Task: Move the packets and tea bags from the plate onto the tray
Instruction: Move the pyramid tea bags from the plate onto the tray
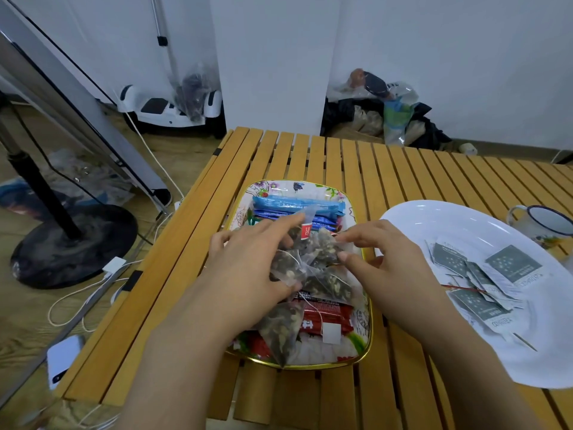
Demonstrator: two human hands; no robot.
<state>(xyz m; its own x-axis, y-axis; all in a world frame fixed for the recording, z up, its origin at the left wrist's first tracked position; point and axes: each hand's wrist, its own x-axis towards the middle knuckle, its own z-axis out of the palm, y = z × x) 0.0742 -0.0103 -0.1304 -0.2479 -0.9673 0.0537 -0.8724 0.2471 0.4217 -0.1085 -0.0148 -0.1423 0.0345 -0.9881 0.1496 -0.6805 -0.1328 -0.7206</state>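
A floral tray with a gold rim (367, 333) lies on the slatted table in front of me. It holds blue stick packets (297, 204), red packets (328, 315) and several mesh pyramid tea bags (285, 327). Both hands are over the tray. My left hand (248, 268) grips a clump of tea bags (310, 262) between fingers and thumb. My right hand (384, 259) pinches the same clump from the right side. To the right lies a white plate (465, 231) with several grey-green flat packets (511, 262) on it.
An enamel mug (539, 225) with a dark rim stands beyond the plate at the right edge. A phone (63, 358) and white cables lie on the floor left of the table, by a black stand base (74, 246). Bags are piled against the far wall.
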